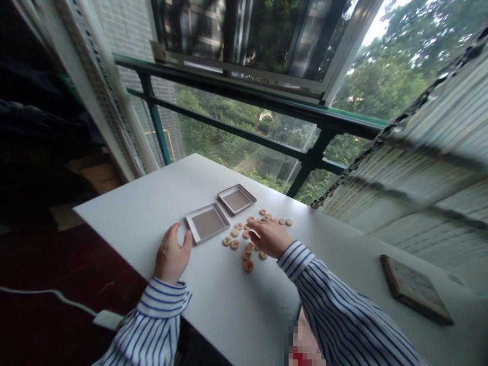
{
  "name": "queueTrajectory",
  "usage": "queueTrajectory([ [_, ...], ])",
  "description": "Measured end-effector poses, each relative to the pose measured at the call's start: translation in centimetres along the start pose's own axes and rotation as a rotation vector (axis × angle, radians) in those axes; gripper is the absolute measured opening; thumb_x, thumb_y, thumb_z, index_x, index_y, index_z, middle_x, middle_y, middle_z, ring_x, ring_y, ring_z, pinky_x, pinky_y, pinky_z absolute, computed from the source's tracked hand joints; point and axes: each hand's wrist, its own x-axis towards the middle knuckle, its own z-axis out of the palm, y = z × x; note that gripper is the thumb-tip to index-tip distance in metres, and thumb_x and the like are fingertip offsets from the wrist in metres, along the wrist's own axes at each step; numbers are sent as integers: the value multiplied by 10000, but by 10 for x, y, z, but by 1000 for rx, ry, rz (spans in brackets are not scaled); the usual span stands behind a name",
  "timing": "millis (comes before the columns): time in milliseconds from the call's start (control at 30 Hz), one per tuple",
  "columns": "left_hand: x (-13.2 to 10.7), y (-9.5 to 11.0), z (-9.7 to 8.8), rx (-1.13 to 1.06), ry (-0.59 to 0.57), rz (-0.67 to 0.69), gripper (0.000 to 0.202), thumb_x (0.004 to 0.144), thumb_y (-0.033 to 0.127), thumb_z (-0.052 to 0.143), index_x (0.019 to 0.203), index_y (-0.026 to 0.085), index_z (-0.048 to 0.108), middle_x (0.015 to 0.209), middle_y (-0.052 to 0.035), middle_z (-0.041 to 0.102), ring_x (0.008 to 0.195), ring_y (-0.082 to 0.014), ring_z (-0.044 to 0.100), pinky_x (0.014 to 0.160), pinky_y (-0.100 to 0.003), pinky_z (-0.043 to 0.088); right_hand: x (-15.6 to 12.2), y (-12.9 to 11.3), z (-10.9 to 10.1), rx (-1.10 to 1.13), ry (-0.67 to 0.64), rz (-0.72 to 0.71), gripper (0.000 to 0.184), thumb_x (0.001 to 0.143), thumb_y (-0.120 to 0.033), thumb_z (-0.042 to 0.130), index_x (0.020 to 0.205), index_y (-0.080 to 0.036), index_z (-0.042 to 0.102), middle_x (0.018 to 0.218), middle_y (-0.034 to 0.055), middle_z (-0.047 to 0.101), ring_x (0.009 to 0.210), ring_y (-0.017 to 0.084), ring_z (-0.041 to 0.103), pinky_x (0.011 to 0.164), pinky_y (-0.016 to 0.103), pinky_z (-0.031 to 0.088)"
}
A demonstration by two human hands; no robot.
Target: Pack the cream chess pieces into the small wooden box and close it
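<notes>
Small round Chinese chess pieces lie scattered on the white table, several with red characters face up and others plain side up. My right hand is low over the middle of them, thumb and fingers a little apart and pointing left. It covers some pieces, and whether a fingertip touches one is hard to see. My left hand is open, palm inward, beside the left corner of a shallow square box part. The thumb is close to its wall. Behind it stands a second shallow box part with a darker rim. Both show a bare brown bottom.
A flat dark-edged wooden block or box lies at the table's right side. The white table borders a window with a green railing. Curtains or blinds hang at right. A white cable runs at lower left.
</notes>
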Motion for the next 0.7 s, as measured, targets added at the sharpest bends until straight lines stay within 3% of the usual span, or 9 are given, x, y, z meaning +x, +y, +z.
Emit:
queueTrajectory([
  [300,-4,5,2,-10,-78,-28,412,805,337,422,1162,133,459,1116,-160,580,1033,-269,555,856,-384,451,30,-16,10,16,-38,-1,231,820,-224,395,918,-200,603,844,67,658,873,196,569,699,282,381],
  [533,-8,7,8,-32,-70,21,426,802,320,435,1171,111,462,1122,-155,579,1037,-257,553,877,-371,444,48,-25,19,33,-27,36,285,827,-253,391,1059,-217,553,936,66,652,941,210,550,737,312,380],
  [700,-11,9,8,-58,-76,7,450,798,322,445,1186,95,454,1119,-160,581,1038,-253,552,883,-366,443,54,-30,28,40,-19,85,254,827,-269,395,1011,-200,555,970,76,635,949,221,528,745,336,378],
])
